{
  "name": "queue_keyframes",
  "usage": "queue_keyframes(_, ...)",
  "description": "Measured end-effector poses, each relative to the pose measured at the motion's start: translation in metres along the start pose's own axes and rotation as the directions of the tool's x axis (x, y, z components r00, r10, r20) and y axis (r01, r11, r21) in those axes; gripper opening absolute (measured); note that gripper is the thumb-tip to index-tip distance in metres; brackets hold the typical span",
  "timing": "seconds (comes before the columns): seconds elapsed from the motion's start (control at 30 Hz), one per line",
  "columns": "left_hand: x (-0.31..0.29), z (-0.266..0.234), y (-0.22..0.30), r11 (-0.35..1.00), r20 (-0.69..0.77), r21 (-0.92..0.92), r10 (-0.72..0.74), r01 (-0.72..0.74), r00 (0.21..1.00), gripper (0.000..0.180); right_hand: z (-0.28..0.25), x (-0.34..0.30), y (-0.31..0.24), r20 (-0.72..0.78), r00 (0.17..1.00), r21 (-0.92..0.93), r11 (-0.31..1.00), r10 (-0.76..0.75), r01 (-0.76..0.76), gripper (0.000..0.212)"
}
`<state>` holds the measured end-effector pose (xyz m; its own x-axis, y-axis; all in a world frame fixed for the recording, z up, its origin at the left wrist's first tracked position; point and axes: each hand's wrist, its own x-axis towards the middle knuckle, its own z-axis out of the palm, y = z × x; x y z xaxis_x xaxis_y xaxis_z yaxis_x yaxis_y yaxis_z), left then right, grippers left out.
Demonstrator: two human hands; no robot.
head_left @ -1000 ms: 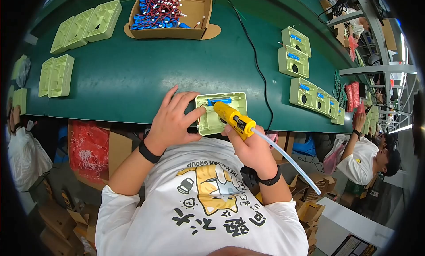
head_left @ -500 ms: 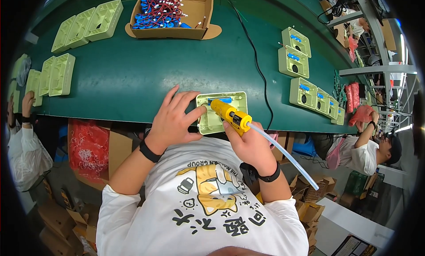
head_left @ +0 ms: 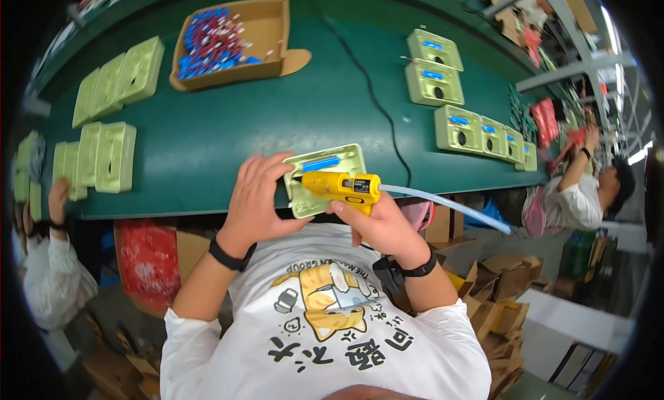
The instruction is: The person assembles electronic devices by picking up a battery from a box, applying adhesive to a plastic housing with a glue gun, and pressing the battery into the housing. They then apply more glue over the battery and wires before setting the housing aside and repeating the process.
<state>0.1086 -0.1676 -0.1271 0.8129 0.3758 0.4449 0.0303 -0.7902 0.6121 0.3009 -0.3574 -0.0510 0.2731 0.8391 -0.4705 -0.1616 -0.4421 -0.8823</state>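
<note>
A shallow pale green plastic case [head_left: 357, 159] is tilted at the near edge of the green table. My left hand [head_left: 257, 201] grips its left side, fingers along the wall and thumb near the lower corner. Inside, a blue cylindrical battery [head_left: 320, 164] lies along the far wall. In my right hand [head_left: 384, 225] is a yellow glue gun [head_left: 337, 185], held over the case with its dark nozzle pointing left, close to the case's left wall. A translucent glue stick [head_left: 449, 205] sticks out of its back. The gun hides part of the case's inside.
A cardboard box [head_left: 285, 37] of blue batteries with red wires stands at the back left. Cases without batteries [head_left: 114, 158] stand left, and cases with batteries [head_left: 456, 133] right. A black cable [head_left: 373, 95] crosses the table. Co-workers' hands [head_left: 59, 192] are at both sides.
The glue gun has swung from a slant to nearly level, and its nozzle has moved left and down, away from the battery. The case has turned and tilted slightly in my left hand.
</note>
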Motion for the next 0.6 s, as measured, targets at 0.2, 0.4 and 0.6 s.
queue_keyframes(0.2,0.057,0.004,-0.001,0.941,0.098,-0.294,-0.146,0.169,0.984,0.101,-0.023,-0.032,0.022,0.072,0.963,0.542,0.821,-0.260,0.182,0.029)
queue_keyframes(0.4,0.186,0.059,-0.019,0.965,0.045,-0.233,-0.113,0.121,0.993,0.093,-0.018,-0.047,0.039,0.040,0.896,0.751,0.604,-0.443,0.266,0.031)
queue_keyframes(0.6,0.249,0.104,-0.023,0.958,0.229,-0.225,-0.126,0.178,0.965,0.094,-0.036,-0.069,0.068,-0.099,0.860,0.786,0.490,-0.501,0.376,0.031)
